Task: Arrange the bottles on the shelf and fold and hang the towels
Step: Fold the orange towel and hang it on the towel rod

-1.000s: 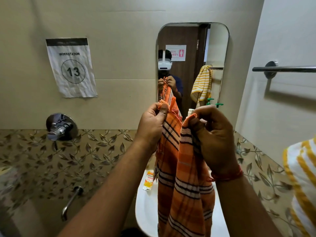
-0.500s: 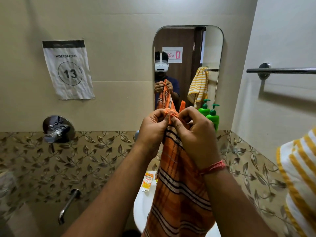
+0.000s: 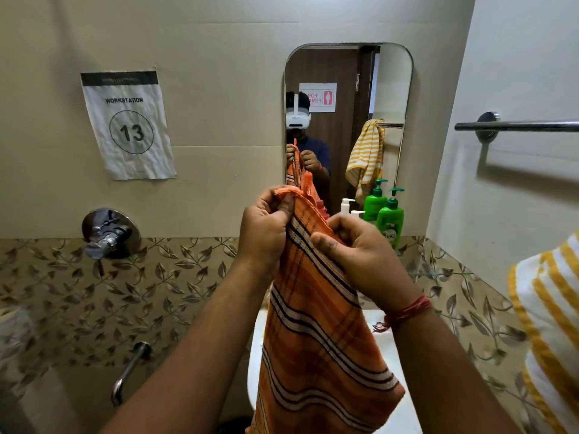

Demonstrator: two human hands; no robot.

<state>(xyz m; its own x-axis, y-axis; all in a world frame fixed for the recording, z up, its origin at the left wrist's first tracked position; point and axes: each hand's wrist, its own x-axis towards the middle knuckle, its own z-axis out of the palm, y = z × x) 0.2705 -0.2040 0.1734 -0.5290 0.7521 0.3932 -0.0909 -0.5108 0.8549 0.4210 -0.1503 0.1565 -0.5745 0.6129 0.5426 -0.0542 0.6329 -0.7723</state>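
Towel (image 3: 316,324) pinched by both hands (image 3: 360,258), bottom cut off; bottles (image 3: 388,220) partly hidden.

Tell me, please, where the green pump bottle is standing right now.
In the head view the green pump bottle stands right of centre, at the foot of the mirror, just behind the right hand and beside a white pump bottle.
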